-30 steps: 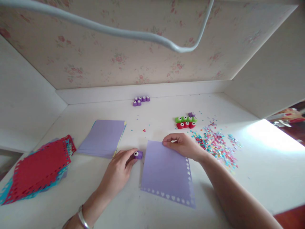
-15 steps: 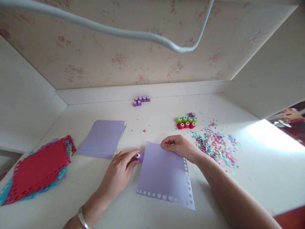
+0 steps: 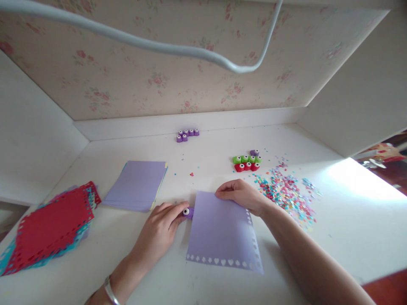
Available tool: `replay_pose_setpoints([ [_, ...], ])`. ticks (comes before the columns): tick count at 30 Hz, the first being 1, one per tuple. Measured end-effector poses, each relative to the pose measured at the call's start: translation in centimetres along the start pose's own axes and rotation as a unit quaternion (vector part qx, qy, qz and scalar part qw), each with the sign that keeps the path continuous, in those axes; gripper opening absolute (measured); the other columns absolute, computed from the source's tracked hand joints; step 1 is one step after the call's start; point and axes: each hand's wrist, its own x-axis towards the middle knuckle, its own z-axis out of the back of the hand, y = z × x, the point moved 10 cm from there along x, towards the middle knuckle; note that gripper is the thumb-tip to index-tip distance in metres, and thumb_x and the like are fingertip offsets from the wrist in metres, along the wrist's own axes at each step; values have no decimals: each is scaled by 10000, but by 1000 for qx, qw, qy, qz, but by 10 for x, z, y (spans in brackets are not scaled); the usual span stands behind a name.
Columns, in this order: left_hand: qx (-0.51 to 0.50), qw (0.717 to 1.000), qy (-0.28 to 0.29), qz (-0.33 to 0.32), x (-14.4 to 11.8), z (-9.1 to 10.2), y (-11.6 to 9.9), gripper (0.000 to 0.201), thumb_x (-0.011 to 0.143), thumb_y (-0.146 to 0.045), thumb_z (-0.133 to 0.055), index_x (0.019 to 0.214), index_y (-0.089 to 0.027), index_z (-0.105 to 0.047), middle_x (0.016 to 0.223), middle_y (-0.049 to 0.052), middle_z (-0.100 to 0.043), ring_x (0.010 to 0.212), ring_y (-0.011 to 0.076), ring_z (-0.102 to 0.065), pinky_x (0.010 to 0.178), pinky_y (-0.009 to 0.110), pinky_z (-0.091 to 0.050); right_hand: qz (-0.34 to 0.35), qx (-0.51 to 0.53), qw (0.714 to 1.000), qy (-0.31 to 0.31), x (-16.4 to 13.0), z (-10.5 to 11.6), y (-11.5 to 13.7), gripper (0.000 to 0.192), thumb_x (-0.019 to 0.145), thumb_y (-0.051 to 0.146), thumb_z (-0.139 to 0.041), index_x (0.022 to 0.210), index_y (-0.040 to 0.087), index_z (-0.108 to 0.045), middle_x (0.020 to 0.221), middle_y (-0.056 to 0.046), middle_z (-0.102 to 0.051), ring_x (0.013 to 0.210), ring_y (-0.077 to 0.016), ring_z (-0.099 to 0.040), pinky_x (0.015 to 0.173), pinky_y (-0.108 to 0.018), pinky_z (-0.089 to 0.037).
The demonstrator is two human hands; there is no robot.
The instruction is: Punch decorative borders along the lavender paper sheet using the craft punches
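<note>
A lilac paper sheet [image 3: 222,231] lies flat on the white table [image 3: 343,228], with punched hearts and flowers along its near and right edges. My left hand [image 3: 159,231] grips a small purple craft punch [image 3: 187,212] pressed against the sheet's left edge near the top corner. My right hand [image 3: 241,195] rests on the sheet's far edge, fingers curled over it and pinning it down.
A stack of lilac and yellow sheets [image 3: 136,184] lies to the left, and punched red and blue sheets [image 3: 51,226] at far left. Purple punches [image 3: 187,134] sit at the back, green and red punches [image 3: 246,162] at right, beside a confetti pile [image 3: 286,195].
The sheet has turned and squared up under my right hand. My left hand has brought the punch from beside the sheet onto its left edge.
</note>
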Motion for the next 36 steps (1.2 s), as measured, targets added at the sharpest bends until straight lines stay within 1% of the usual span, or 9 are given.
replay_pose_setpoints([
  [3,-4,1000,-5,-9,0,2,-2,308,983,-180,-536,1271,-264,-604,1109,61,-709,1012,216,-660,893,357,-554,-35,35,999,2,-2,-1,-5,110,705,301,-754,759,207,-772,751,-50,-749,611,-176,-636,554,-277,-482],
  [5,-4,1000,-9,-14,1,3,-4,311,981,-176,-538,1272,-263,-604,1105,56,-712,1003,212,-663,889,350,-555,-43,45,998,3,-2,-1,-6,108,698,294,-762,753,202,-774,741,-53,-749,592,-171,-629,543,-276,-479],
  [10,-6,1000,-7,-3,0,3,-1,304,988,-219,-545,1285,-257,-596,1098,55,-714,999,208,-669,878,345,-562,-35,32,999,21,-2,-5,-6,128,700,305,-777,766,195,-781,716,-51,-743,553,-152,-608,518,-262,-458],
  [15,-2,1000,-9,5,0,3,1,290,991,-265,-540,1272,-259,-610,1086,65,-721,980,217,-685,869,365,-576,-34,41,998,28,-4,-7,-5,145,691,328,-786,758,200,-776,733,-49,-750,574,-159,-623,531,-263,-471],
  [23,-5,1000,-4,3,0,1,0,286,993,-250,-543,1273,-254,-599,1073,58,-716,969,215,-674,853,359,-565,-30,43,998,31,-4,-8,-4,128,707,328,-766,760,213,-777,745,-46,-750,581,-158,-629,532,-262,-479],
  [28,-4,1000,-1,-3,-1,0,-1,297,986,-238,-561,1281,-252,-591,1096,54,-709,993,212,-659,882,356,-540,-16,29,999,32,-2,-8,-5,146,729,327,-753,790,196,-777,759,-53,-749,578,-155,-627,536,-262,-469],
  [30,-1,1000,-3,-12,0,1,-4,290,985,-239,-564,1274,-245,-595,1098,52,-710,997,210,-656,886,352,-533,-1,10,1000,28,0,-7,-4,161,744,341,-743,811,198,-775,776,-52,-752,600,-161,-635,545,-263,-470],
  [33,4,999,8,-32,2,1,-11,285,981,-242,-574,1265,-235,-597,1106,48,-712,1004,210,-650,894,354,-519,67,-63,996,7,1,-3,9,181,793,365,-704,859,211,-771,820,-42,-760,670,-174,-659,576,-263,-474],
  [36,7,998,37,-48,3,-3,-16,280,971,-252,-592,1251,-238,-599,1111,39,-716,997,213,-643,888,362,-505,146,-192,969,-45,-4,2,28,184,847,364,-656,886,222,-767,830,-35,-761,719,-183,-678,627,-275,-494],
])
